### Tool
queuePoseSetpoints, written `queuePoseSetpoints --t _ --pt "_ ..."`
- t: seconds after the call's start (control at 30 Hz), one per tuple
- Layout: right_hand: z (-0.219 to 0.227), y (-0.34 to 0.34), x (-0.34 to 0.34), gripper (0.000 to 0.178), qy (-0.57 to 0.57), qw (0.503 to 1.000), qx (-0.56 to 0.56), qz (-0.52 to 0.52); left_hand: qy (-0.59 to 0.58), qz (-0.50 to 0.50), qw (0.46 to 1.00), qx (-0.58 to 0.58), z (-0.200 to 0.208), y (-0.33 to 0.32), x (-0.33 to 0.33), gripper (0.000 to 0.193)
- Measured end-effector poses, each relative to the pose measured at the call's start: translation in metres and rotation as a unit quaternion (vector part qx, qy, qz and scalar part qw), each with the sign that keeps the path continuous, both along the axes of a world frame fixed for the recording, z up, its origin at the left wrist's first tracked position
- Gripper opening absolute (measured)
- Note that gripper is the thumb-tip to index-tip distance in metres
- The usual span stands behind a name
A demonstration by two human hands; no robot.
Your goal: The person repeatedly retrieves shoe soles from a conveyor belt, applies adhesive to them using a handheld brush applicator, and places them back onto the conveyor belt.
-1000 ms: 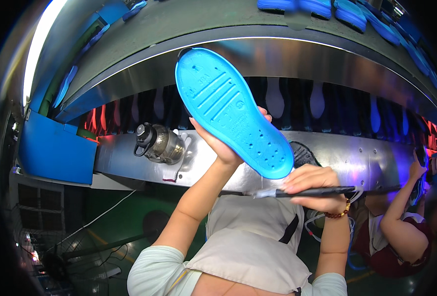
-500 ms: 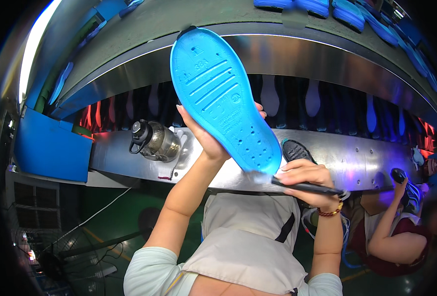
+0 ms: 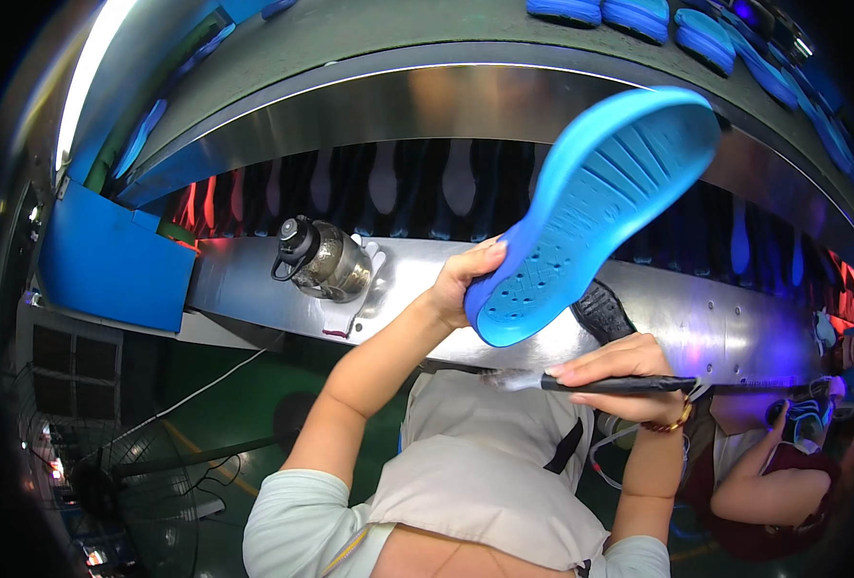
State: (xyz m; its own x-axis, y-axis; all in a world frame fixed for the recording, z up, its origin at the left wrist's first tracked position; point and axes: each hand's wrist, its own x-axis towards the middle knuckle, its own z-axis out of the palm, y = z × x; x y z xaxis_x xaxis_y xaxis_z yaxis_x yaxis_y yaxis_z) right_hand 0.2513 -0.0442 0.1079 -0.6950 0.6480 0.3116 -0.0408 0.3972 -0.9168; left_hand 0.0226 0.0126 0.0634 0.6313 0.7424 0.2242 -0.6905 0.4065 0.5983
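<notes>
A blue shoe sole (image 3: 591, 207) is tilted up in front of me, its ribbed and dimpled inner face toward me. My left hand (image 3: 470, 275) grips its lower left edge, thumb on the side wall. My right hand (image 3: 629, 376) is closed around the black handle of a brush (image 3: 620, 383), just below the sole. The pale bristles point left, over the bench's near edge, apart from the sole. Behind my right hand a black sole-shaped piece (image 3: 600, 310) lies on the metal bench (image 3: 417, 255), partly covered by the blue sole.
A dark-lidded bottle (image 3: 326, 260) and a pale glove (image 3: 355, 308) are on the bench at left. Beyond runs a green conveyor (image 3: 398, 34) bearing blue soles (image 3: 639, 17). A blue box (image 3: 114, 260) stands far left. At right a co-worker's arm (image 3: 774, 496) shows.
The blue sole has swung to the right and turned, now showing its side wall. The brush has come away from the sole's lower end and sits lower, still in my right hand.
</notes>
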Motion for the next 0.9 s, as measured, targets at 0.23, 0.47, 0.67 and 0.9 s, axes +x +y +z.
queuePoseSetpoints --t 0.23,0.47,0.67,0.9 --pt "-0.009 -0.004 -0.001 0.019 -0.054 0.995 0.076 -0.031 0.205 -0.133 0.967 -0.068 0.024 0.006 0.005 0.063" --pt "0.001 0.009 0.016 0.019 -0.074 0.993 0.086 0.012 0.359 -0.184 0.913 -0.061 0.029 0.004 0.001 0.058" --pt "-0.001 0.012 0.022 0.019 -0.071 0.993 0.072 -0.058 0.343 -0.170 0.916 -0.121 0.020 0.005 -0.011 0.058" --pt "-0.016 0.009 0.032 0.018 -0.024 0.992 0.059 -0.112 0.315 -0.098 0.927 -0.178 0.009 0.007 -0.029 0.059"
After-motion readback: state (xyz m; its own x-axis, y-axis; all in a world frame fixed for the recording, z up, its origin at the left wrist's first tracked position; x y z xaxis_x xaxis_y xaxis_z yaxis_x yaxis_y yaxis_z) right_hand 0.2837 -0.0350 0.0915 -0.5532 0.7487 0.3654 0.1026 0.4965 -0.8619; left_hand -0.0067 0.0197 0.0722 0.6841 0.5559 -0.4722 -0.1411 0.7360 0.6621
